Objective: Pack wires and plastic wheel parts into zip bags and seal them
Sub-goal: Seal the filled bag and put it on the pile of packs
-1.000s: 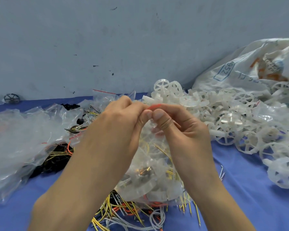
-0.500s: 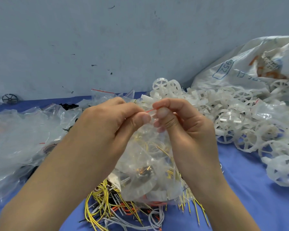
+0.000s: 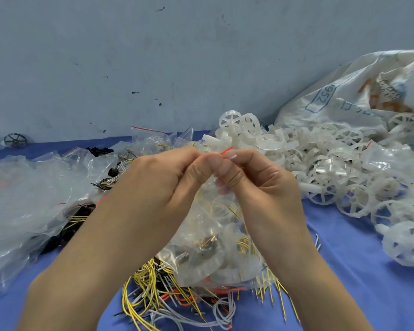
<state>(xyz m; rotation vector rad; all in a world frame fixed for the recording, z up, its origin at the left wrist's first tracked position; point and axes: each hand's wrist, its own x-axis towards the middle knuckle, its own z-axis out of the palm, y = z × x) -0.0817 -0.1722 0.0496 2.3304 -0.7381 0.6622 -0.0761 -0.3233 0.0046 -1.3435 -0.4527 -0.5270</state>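
Head view shows a filled zip bag [image 3: 208, 237] held up over the blue table [image 3: 359, 278], its red-lined mouth pinched between the thumb and fingers of the left hand [image 3: 163, 185] and of the right hand [image 3: 256, 182], the two thumbs touching at the strip. Wires and a wheel part can be made out through the clear film. Sealing appears to be the step in hand, with filling judged done for this bag. Whether the strip is fully closed cannot be told. Next, the pinch would have to be run firmly along the strip's whole length. Loose wires [image 3: 153, 297] lie beneath, and white plastic wheels [image 3: 325, 177] are heaped at the right.
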